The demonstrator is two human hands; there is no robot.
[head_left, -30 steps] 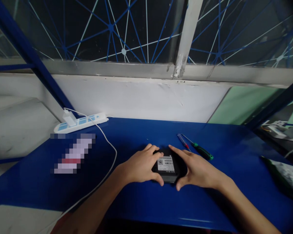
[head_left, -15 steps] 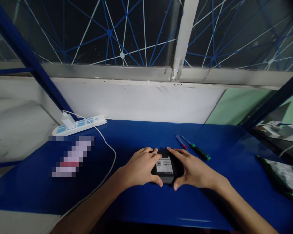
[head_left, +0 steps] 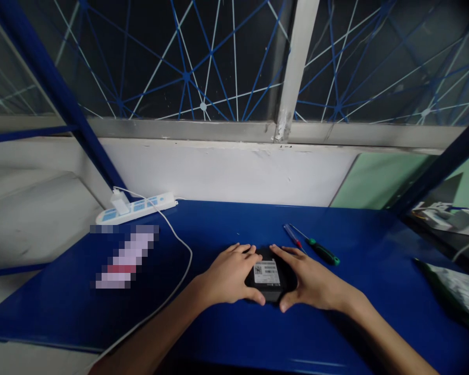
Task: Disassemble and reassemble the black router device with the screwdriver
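Observation:
A small black box-shaped device [head_left: 269,295] rests on the blue table, with a white printed label [head_left: 266,272] and a square code facing up. My left hand [head_left: 230,273] grips its left side, thumb at the near edge and fingers over the far left corner. Around the right side, my right hand [head_left: 312,276] has its thumb near the front corner and its fingers reaching to the far edge. Just beyond my right hand lie a green-and-black handled screwdriver [head_left: 323,252] and a thin clear tool with a red part [head_left: 293,235].
A white power strip [head_left: 152,203] with a plugged-in adapter [head_left: 119,202] stands at the back left. Its white cable [head_left: 185,245] runs forward past my left arm. A pixelated pinkish item [head_left: 131,255] lies on the left; a silvery bag [head_left: 453,289] is at the right edge.
The whole view has shifted, so everything appears slightly lower and the left side a little further right. Both hands keep their places around the black device.

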